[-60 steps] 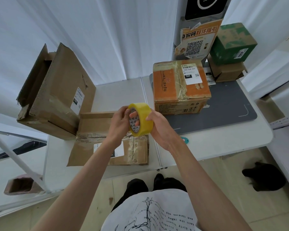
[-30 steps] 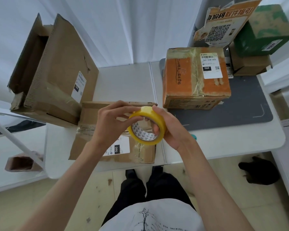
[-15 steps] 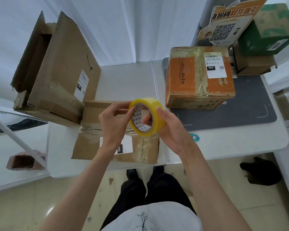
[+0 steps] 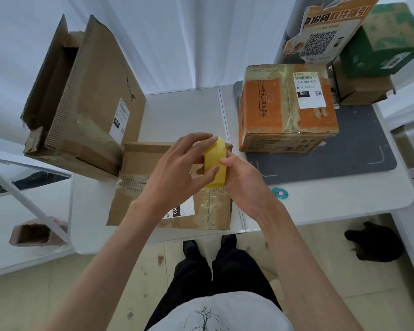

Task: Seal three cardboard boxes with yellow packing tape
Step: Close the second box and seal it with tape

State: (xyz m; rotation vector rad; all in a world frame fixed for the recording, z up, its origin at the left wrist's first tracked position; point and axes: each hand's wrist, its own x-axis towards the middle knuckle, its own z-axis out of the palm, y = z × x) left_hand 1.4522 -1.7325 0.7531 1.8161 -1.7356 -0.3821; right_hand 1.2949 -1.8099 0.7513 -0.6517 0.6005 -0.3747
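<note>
I hold a roll of yellow packing tape (image 4: 216,161) edge-on above the table, both hands on it. My right hand (image 4: 243,185) grips the roll from the right and below. My left hand (image 4: 179,173) touches its outer face, thumb and fingertips pinching at the yellow band. Below the roll lies a flat brown cardboard box (image 4: 153,187) with a white label, at the table's front edge. A large brown box (image 4: 89,96) stands tilted at the left, its top open. An orange box (image 4: 285,108) with clear tape and a label sits on the right.
The orange box rests on a grey mat (image 4: 344,151) on the white table (image 4: 182,111). A small teal cutter (image 4: 280,193) lies near the front edge. A green box (image 4: 387,39) on a brown box and a QR-code sign (image 4: 325,32) stand back right. A black object (image 4: 373,242) is on the floor.
The roll has turned from showing its open core to edge-on. My left fingers have moved onto its outer yellow face. The hands stay above the flat box.
</note>
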